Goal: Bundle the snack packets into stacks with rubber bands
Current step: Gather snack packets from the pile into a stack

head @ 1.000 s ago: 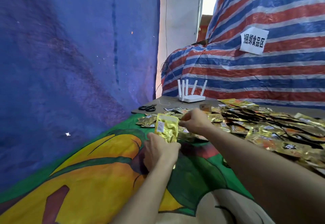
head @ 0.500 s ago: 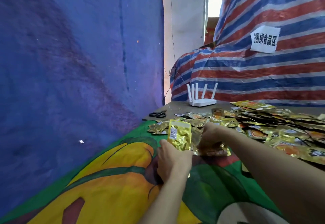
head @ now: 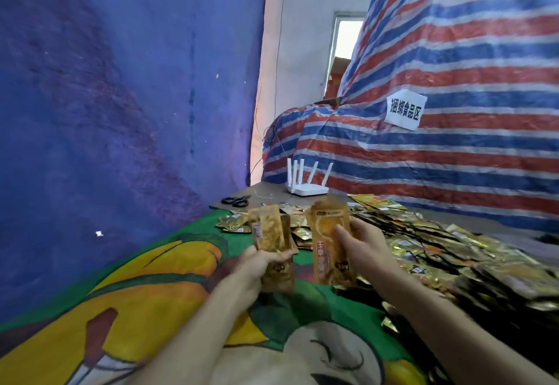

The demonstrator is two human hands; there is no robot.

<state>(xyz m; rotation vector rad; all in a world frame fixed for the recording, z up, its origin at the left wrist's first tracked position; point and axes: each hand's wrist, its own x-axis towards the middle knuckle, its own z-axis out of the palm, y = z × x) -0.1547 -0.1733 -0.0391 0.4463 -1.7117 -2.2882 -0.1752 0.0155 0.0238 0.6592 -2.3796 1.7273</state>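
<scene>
My left hand (head: 255, 266) grips a small upright stack of gold snack packets (head: 272, 233) above the cloth. My right hand (head: 363, 245) holds a single orange-gold packet (head: 328, 233) upright, just to the right of the stack and a little apart from it. A large loose heap of gold and black snack packets (head: 438, 251) covers the table to the right and behind both hands. I see no rubber band in either hand.
A colourful green and yellow cloth (head: 151, 278) covers the near table. Black scissors (head: 236, 201) and a white router (head: 308, 188) sit at the far end. A blue tarp hangs at left; a striped tarp with a paper sign (head: 405, 112) rises at right.
My right hand has lifted a packet from the heap and brought it up beside the stack. My left hand has raised its stack slightly.
</scene>
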